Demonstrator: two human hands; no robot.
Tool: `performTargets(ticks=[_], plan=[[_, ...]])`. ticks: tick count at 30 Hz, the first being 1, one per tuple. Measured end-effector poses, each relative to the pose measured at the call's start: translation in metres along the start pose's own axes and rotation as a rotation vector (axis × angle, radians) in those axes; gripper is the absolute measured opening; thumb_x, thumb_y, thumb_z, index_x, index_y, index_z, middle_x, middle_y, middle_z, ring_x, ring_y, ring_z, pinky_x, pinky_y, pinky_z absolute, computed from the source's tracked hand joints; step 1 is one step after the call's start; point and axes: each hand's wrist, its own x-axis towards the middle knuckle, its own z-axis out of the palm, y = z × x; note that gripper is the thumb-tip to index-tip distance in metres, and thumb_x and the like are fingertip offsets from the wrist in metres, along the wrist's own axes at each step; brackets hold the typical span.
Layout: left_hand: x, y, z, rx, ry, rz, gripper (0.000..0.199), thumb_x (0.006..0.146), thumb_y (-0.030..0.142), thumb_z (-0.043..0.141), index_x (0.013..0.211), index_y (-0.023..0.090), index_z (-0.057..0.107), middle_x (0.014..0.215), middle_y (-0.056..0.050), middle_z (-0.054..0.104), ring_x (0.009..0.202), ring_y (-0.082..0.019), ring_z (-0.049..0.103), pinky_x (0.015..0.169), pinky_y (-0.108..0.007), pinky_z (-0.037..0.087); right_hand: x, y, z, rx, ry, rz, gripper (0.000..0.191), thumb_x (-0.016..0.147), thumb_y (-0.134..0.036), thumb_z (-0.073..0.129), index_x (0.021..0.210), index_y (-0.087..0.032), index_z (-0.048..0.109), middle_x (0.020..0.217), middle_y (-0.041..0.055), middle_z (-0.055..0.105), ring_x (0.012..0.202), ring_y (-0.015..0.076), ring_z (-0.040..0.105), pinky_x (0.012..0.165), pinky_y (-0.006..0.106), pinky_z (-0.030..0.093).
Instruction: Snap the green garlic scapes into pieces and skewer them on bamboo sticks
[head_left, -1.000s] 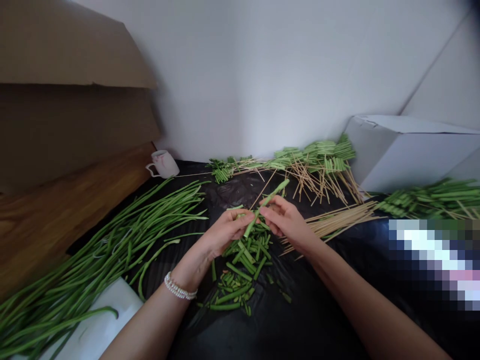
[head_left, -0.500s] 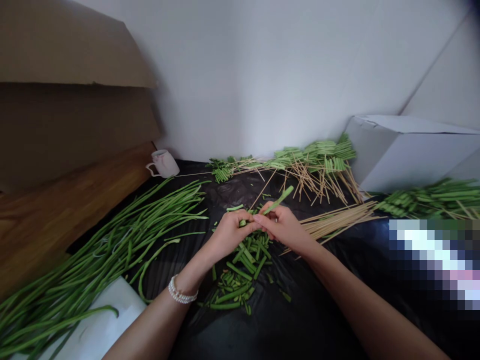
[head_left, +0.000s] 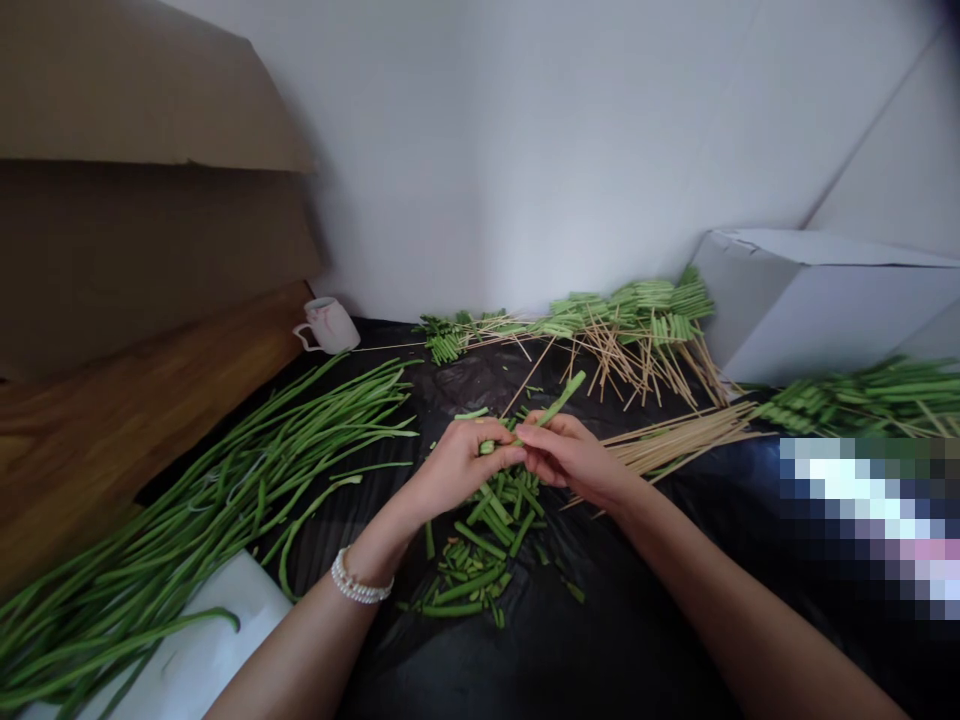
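My left hand [head_left: 465,462] is closed in a pinch, with a green end of long bean showing between its thumb and fingers. Against its fingertips, my right hand [head_left: 566,458] grips a piece of long bean [head_left: 562,397] that sticks up to the right. Whether both hands hold one bean or separate pieces is hidden by the fingers. Just beyond the hands, a thin skewer [head_left: 529,378] slants away; its near end is hidden. Below lies a heap of cut bean pieces [head_left: 487,535] on black plastic sheeting [head_left: 600,640].
Whole long beans [head_left: 300,440] spread on the left, partly over a white surface [head_left: 225,630]. Skewered beans [head_left: 637,302] line the back near a white box [head_left: 780,300]; more lie right [head_left: 885,395]. Bare skewers [head_left: 675,440] lie right of my hands. A mug [head_left: 334,325] stands near a cardboard box [head_left: 150,230].
My right hand has shifted its grip slightly, with its thumb now lying along the bean piece. The left hand stays nearly in place, still pinching.
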Motion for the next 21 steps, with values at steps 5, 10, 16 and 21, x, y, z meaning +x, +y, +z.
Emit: performTargets(ticks=[5, 10, 16, 21], plan=[[0.001, 0.0, 0.003, -0.03, 0.075, 0.044, 0.025, 0.09, 0.034, 0.057, 0.079, 0.018, 0.072, 0.073, -0.002, 0.061, 0.071, -0.015, 0.054, 0.071, -0.025, 0.038, 0.0, -0.001, 0.004, 0.267, -0.056, -0.028, 0.031, 0.079, -0.041, 0.068, 0.066, -0.016, 0.055, 0.049, -0.0057, 0.054, 0.033, 0.0023, 0.032, 0.033, 0.017, 0.02], [-0.002, -0.004, 0.01, 0.127, 0.198, 0.105, 0.02, 0.091, 0.032, 0.056, 0.087, 0.019, 0.072, 0.076, -0.003, 0.057, 0.074, -0.016, 0.052, 0.073, -0.025, 0.038, 0.003, 0.003, 0.006, 0.395, -0.032, -0.008, 0.028, 0.076, -0.039, 0.071, 0.068, -0.016, 0.055, 0.05, -0.0054, 0.055, 0.034, 0.0021, 0.031, 0.033, 0.016, 0.019], [-0.007, 0.004, 0.014, 0.094, 0.239, 0.11, 0.016, 0.087, 0.032, 0.061, 0.091, 0.02, 0.071, 0.08, -0.004, 0.056, 0.076, -0.016, 0.051, 0.074, -0.026, 0.039, -0.001, 0.001, 0.002, 0.417, -0.186, 0.017, 0.028, 0.083, -0.04, 0.061, 0.069, -0.017, 0.054, 0.049, -0.0079, 0.049, 0.032, 0.0016, 0.025, 0.03, 0.016, 0.018], [0.002, 0.007, 0.012, -0.637, 0.35, -0.143, 0.03, 0.089, 0.044, 0.054, 0.075, 0.018, 0.056, 0.063, 0.003, 0.044, 0.05, -0.008, 0.032, 0.047, -0.019, 0.028, -0.005, 0.0, 0.001, 0.415, -0.263, 0.001, 0.026, 0.085, -0.04, 0.06, 0.072, -0.019, 0.051, 0.053, -0.0081, 0.051, 0.031, 0.0019, 0.028, 0.031, 0.017, 0.02]])
